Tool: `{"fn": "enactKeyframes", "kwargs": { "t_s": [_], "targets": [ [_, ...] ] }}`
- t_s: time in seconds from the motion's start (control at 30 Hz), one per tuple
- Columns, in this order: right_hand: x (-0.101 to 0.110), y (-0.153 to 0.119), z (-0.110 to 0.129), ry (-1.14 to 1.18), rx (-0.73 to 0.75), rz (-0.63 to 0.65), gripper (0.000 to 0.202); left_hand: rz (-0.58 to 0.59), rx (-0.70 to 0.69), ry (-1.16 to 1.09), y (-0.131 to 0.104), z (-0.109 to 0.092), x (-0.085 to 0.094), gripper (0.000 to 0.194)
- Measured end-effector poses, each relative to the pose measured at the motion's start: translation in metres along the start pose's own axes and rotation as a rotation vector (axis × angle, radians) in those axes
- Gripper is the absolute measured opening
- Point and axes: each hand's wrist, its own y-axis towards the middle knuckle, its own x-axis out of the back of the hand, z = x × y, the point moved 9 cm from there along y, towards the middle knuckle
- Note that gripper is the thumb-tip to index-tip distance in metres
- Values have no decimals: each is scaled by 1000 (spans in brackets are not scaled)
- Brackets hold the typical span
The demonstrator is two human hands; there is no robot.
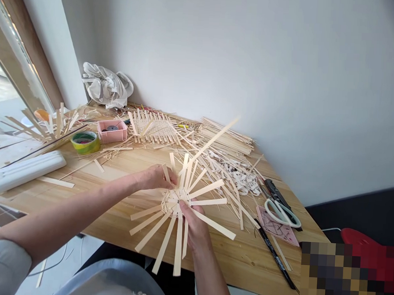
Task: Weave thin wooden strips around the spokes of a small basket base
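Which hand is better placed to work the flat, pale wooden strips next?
Likely the left hand, its fingers among the strips; the right hand grips the round woven centre, thumb on top.

The strips hide some fingertips of the left hand (pixel 157 176), so I can't tell what they touch. The right hand's (pixel 198 224) other fingers are mostly hidden under the round weave (pixel 177 203). Big blurry squares (pixel 347 278) cover the bottom right corner and part of a red thing (pixel 360 239). The left sleeve (pixel 6 260) is cut off by the edge. Marks on the black pen (pixel 275 255) are too small to read.
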Motion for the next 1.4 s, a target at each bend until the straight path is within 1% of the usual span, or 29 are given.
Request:
{"fn": "enactKeyframes", "kwargs": {
  "t_s": [0.03, 0.13, 0.2, 0.33, 0.43, 0.57, 0.67, 0.73, 0.77, 0.83, 0.87, 0.9, 0.93, 0.97, 1.0, 1.03, 1.1, 1.13, 1.2, 1.3, 1.4],
  "targets": [
    [0, -1, 0, -6, 5, 2, 63, -1, 24, -20, 0, 1, -1, 11],
    [-1, -2, 0, -2, -4, 12, 64, 11, 178, -108, -4, 11, -7, 11],
    [-1, -2, 0, -8, -12, 13, 64, 9, 230, -123, -6, 14, -10, 11],
    [0, -5, 8, -64, 8, 4, 59, -96, 193, -150, -7, 16, -7, 6],
    [-2, -10, 12, -99, -10, 42, 55, -170, 169, -208, -7, 19, -7, 4],
    [-11, -14, 11, -146, -36, 147, 51, -188, 205, -234, -7, 28, -12, 4],
    [-14, -19, 13, -230, -43, 238, 48, -183, 212, -203, -7, 34, -8, 5],
    [-8, -23, 16, -292, -70, 293, 49, -181, 200, -151, -6, 37, -1, 5],
    [-2, -24, 17, -323, -108, 312, 50, -181, 193, -118, -7, 39, 4, 6],
    [16, -24, 13, -399, -241, 339, 48, -168, 186, -52, -7, 40, 12, 6],
    [27, -19, 15, -435, -262, 311, 43, -152, 188, -25, -7, 40, 14, 6],
    [37, -11, 22, -464, -228, 254, 36, -134, 190, -4, -8, 40, 15, 6],
    [47, -1, 31, -477, -164, 149, 30, -111, 193, 10, -8, 39, 14, 5],
    [54, 9, 39, -472, -101, 59, 27, -85, 195, 20, -7, 38, 11, 5],
    [55, 18, 45, -448, -40, -5, 25, -58, 197, 29, -7, 37, 9, 5],
    [49, 26, 46, -420, -25, 2, 26, -32, 200, 36, -7, 35, 6, 5],
    [23, 40, 44, -359, 5, 126, 29, 7, 213, 49, -6, 34, 1, 5],
    [8, 44, 43, -333, 24, 197, 30, 17, 225, 55, -6, 35, 0, 5],
    [-13, 48, 43, -332, 55, 289, 29, 21, 251, 72, -6, 38, 0, 5],
    [-28, 47, 44, -404, 74, 358, 24, 24, 274, 94, -5, 43, 3, 5],
    [-30, 43, 44, -438, 44, 421, 29, 18, 288, 101, -2, 47, 8, 5]
  ]
}}
